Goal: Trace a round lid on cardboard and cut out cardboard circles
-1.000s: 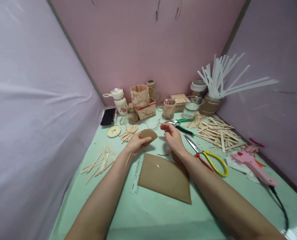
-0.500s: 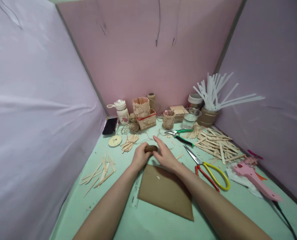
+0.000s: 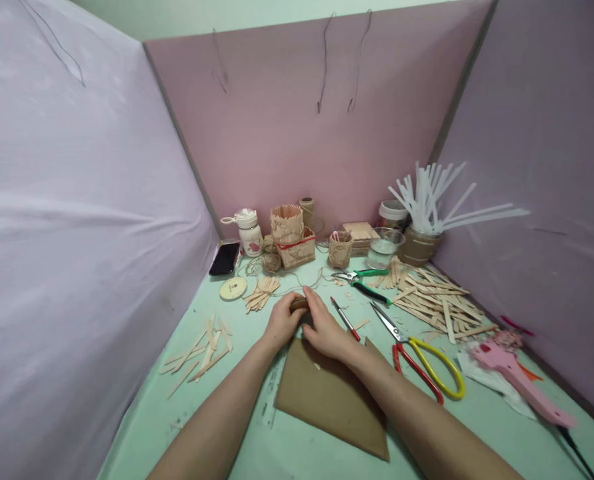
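My left hand [image 3: 283,319] and my right hand [image 3: 323,325] come together over the middle of the table, fingers curled around a small brown cardboard piece with a rounded edge [image 3: 299,303]. Most of that piece is hidden by the fingers, so its full shape cannot be made out. Below the hands lies a flat brown cardboard sheet [image 3: 329,400], with a clear ruler [image 3: 271,393] along its left side. A pen with red ends [image 3: 345,319] rests just right of my right hand.
Scissors [image 3: 401,340], green-handled pliers [image 3: 364,283], a pile of wooden sticks [image 3: 434,303] and a pink glue gun [image 3: 519,377] lie to the right. Loose sticks [image 3: 201,350] are at left. Stick-built boxes [image 3: 297,248] and a bowl of water [image 3: 383,250] stand behind.
The view has tipped up slightly. My right hand has closed in over the cardboard piece, its fingers lower than before. The pen beside it has come into sight.
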